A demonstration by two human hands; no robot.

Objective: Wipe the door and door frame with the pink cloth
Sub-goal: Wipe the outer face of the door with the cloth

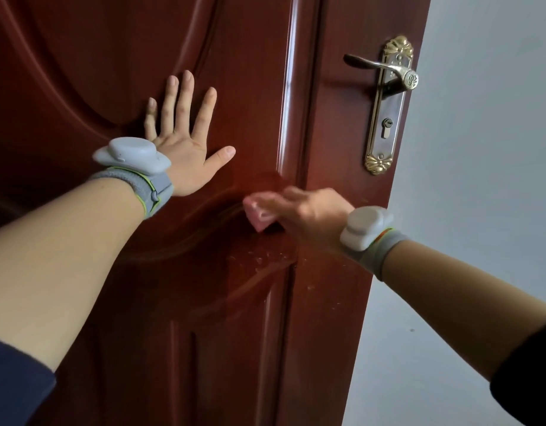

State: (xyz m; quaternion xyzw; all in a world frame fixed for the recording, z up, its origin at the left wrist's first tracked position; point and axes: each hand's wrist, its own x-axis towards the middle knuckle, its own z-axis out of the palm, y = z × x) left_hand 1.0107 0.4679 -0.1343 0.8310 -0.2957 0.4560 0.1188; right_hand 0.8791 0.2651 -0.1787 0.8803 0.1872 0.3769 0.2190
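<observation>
- Left hand (185,149): mine, centre-left of frame, laid flat on the door (111,72). Fingers straight and spread, pointing up, thumb out toward the right. It holds nothing.
- Right hand (308,216): just right of centre and lower than the left, reaching leftward across the door. It is motion-blurred. The fingers lie over the pink cloth (258,215) and hold it against the door face. Whether the thumb pinches the cloth or the fingers only press it flat, I cannot tell.
- Pink cloth: folded, at the frame's centre, touching the door, just below and right of the left thumb. One corner shows below my fingers.
- Door: dark red-brown and glossy, with raised curved panel mouldings, filling the left and centre of frame. Its free edge runs down the right of centre.
- White specks (259,259) sit on the door just below the cloth.
- Door handle (376,67): brass lever in the upper right, pointing left, mounted on a long ornate lock plate (388,142) with a keyhole (387,123) under the lever. Well apart from both hands.
- Wall (481,149): pale grey, right side of frame, beyond the door edge.
- Each wrist carries a grey band with a pale grey device: left device (131,156), right device (365,226).
- Dark sleeves show at the lower left (16,382) and lower right (527,364) corners.
</observation>
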